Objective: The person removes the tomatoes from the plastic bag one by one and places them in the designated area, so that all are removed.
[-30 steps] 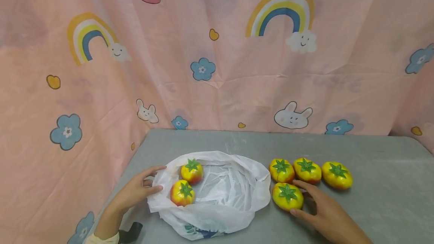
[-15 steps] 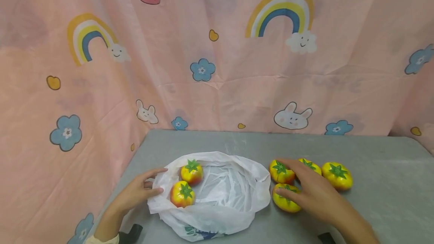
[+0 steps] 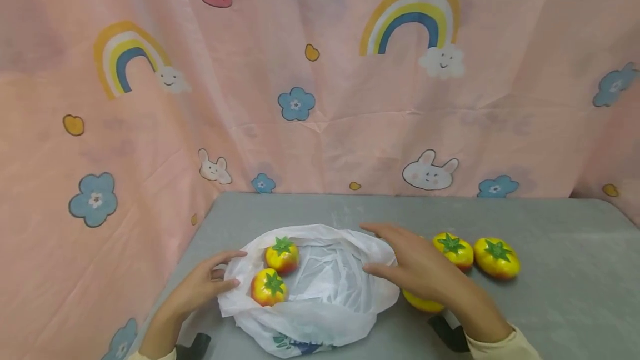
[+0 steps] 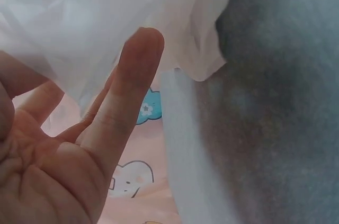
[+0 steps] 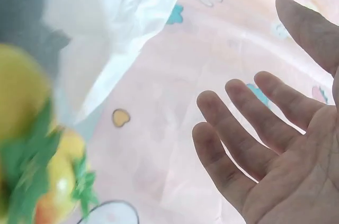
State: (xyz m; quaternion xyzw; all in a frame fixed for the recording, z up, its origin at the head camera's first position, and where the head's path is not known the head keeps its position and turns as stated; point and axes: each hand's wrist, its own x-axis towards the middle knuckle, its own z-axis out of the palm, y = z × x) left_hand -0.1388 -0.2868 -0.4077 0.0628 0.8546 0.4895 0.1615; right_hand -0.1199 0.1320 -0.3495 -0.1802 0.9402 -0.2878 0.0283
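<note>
Seemingly steadying white bag (image 3: pixel 320 321) beside relaxed, ungripping left hand (image 3: pixel 199 281); likely needs empty, spread right hand (image 3: pixel 420 263) lowered onto rim (image 3: pixel 377 251) beneath.

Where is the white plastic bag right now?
In the head view, the white plastic bag sits at lower center on the grey table, with the left hand at its left edge and yellow fruits to its right.

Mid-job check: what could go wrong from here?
The right hand overlaps the right rim of the white bag in the head view, so it might snag and fold the mouth shut.
The left hand is at the opposite edge; a tug there might roll the two fruits inside.
The yellow fruit partly hidden by the right hand could get knocked.
</note>
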